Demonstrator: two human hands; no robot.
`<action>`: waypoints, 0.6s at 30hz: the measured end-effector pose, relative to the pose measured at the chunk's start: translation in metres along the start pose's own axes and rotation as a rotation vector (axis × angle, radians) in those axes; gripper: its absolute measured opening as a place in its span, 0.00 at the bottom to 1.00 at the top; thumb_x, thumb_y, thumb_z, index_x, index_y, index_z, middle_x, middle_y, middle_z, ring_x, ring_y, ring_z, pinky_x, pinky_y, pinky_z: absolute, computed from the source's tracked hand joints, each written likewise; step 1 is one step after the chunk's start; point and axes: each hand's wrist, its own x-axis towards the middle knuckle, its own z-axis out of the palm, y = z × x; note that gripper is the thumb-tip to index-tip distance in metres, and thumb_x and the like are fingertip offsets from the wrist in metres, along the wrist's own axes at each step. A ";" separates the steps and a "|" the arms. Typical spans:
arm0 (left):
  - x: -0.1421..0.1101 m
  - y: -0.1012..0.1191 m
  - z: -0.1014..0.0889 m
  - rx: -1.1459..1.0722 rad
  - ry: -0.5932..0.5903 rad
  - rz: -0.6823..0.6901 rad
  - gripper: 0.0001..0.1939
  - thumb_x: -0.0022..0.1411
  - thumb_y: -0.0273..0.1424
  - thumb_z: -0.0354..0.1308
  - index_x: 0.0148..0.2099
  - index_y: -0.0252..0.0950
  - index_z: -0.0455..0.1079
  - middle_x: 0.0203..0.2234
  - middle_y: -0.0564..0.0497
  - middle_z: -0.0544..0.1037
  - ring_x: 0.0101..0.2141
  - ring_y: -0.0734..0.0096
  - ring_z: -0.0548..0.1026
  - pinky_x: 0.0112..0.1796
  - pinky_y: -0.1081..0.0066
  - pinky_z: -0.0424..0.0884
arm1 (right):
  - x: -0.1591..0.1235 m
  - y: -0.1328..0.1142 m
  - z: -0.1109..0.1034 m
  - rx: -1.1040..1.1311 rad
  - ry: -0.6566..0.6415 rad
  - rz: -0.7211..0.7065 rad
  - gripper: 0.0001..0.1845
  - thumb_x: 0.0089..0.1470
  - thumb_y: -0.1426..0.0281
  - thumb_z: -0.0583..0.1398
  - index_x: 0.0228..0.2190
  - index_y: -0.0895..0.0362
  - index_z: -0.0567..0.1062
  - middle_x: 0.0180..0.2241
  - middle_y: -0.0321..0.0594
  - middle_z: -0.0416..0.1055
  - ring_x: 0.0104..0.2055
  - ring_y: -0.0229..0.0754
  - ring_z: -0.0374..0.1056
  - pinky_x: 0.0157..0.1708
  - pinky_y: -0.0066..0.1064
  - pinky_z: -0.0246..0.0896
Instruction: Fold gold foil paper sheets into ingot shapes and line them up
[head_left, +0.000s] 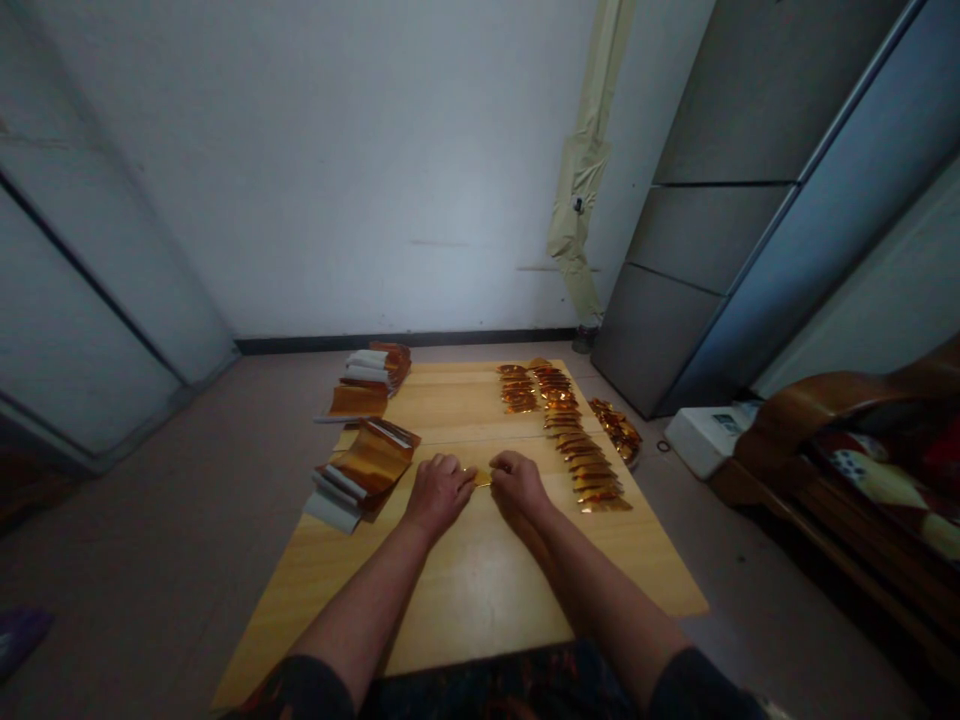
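Note:
Between my hands, over the middle of the wooden table, is a small piece of shiny gold foil (pixel 483 478). My left hand (pixel 439 492) pinches its left end, fingers closed. At its right end my right hand (pixel 517 480) is closed too, fingertips pressed together on the foil's edge. Left of my hands lie stacks of amber film sheets with pale backing strips (pixel 373 455). To the right, folded gold foil pieces (pixel 585 455) overlap in a long row, with a shorter row (pixel 516 388) beside its far end.
The wooden table (pixel 465 600) stands before a white wall. More amber sheets (pixel 360 400) lie at its far left corner. Beyond the right edge is a container heaped with gold foil pieces (pixel 616 430). A grey refrigerator (pixel 675 240), a white box (pixel 701 440) and a wooden seat (pixel 795 480) stand right.

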 end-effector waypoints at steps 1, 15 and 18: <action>0.000 0.000 0.000 0.004 -0.004 -0.002 0.14 0.65 0.39 0.53 0.50 0.47 0.75 0.36 0.48 0.72 0.42 0.62 0.66 0.40 0.63 0.57 | 0.003 -0.006 0.004 0.032 -0.048 -0.005 0.13 0.46 0.78 0.55 0.32 0.57 0.77 0.34 0.38 0.76 0.37 0.39 0.69 0.39 0.25 0.60; -0.005 -0.009 -0.005 -0.128 -0.062 -0.128 0.19 0.62 0.28 0.51 0.50 0.51 0.76 0.38 0.50 0.75 0.45 0.61 0.67 0.45 0.61 0.57 | 0.020 -0.025 0.010 -0.208 -0.290 0.006 0.09 0.49 0.76 0.55 0.29 0.57 0.76 0.31 0.36 0.76 0.33 0.36 0.66 0.29 0.23 0.51; -0.007 -0.010 -0.005 -0.126 -0.060 -0.164 0.19 0.61 0.28 0.52 0.50 0.52 0.75 0.39 0.50 0.74 0.45 0.62 0.66 0.46 0.60 0.57 | 0.020 -0.028 0.011 -0.229 -0.312 0.030 0.09 0.46 0.76 0.58 0.31 0.57 0.77 0.31 0.36 0.76 0.32 0.36 0.66 0.28 0.23 0.50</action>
